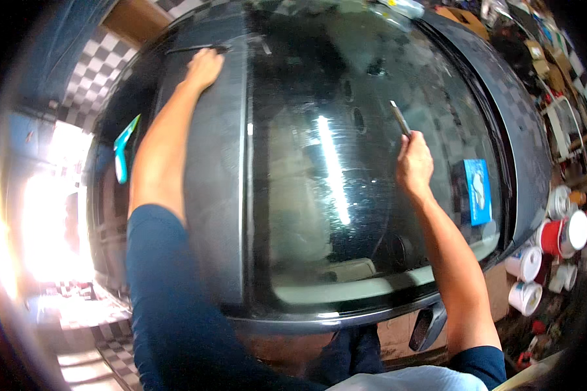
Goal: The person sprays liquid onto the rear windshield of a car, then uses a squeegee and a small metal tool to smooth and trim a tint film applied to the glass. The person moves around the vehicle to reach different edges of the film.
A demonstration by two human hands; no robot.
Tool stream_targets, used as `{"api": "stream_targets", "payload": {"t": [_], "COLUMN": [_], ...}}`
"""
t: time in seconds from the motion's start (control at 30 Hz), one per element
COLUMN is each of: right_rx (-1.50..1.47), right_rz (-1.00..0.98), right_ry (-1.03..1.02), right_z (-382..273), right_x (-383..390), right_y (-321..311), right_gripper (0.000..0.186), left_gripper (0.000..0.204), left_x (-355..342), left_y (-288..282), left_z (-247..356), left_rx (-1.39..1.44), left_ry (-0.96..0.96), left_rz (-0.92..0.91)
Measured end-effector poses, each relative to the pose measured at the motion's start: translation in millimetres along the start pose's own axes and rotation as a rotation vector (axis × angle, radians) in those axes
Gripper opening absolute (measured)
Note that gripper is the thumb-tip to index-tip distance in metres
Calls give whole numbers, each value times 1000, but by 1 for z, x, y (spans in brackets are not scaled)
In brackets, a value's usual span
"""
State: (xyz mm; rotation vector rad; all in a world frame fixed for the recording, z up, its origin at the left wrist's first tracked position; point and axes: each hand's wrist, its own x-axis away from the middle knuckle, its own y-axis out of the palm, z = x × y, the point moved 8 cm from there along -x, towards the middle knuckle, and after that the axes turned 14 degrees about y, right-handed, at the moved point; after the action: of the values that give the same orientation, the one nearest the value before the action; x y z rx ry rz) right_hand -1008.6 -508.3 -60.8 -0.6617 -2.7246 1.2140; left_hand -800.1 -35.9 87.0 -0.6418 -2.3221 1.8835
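Note:
Over the windshield (pixel 293 215) of a dark grey car, my right hand (pixel 415 163) is closed around a slim silver knife-like tool (pixel 400 117), its pale tip pointing away from me. My left arm reaches across the car roof (pixel 212 169). At the roof's far side my left hand (pixel 205 67) has its fingers curled at a thin dark bar (pixel 182 49); whether it grips the bar, I cannot tell. Left of that forearm, a teal scraper-like tool (pixel 122 153) with a light green blade lies on the car. A blue box (pixel 478 192) rests on the glass, right of my right hand.
A side mirror (pixel 428 326) sticks out from the near side of the car. Several buckets (pixel 526 264) stand on the floor at the right, with cardboard boxes (pixel 554 75) and clutter behind. Clear plastic (pixel 401 10) lies at the windshield's far edge.

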Motion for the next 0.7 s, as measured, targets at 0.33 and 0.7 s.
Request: {"api": "stream_targets", "payload": {"t": [0.33, 0.7], "right_rx": [37, 25], "right_rz": [34, 27], "right_ry": [-23, -22], "right_z": [5, 12], "right_x": [-4, -8], "right_y": [0, 9], "right_gripper": [24, 27], "left_gripper": [57, 59], "left_x": [145, 283], "left_y": [-86, -97], "left_z": [3, 14], "left_rx": [-39, 39], "left_ry": [-190, -206], "left_rz": [-50, 46]}}
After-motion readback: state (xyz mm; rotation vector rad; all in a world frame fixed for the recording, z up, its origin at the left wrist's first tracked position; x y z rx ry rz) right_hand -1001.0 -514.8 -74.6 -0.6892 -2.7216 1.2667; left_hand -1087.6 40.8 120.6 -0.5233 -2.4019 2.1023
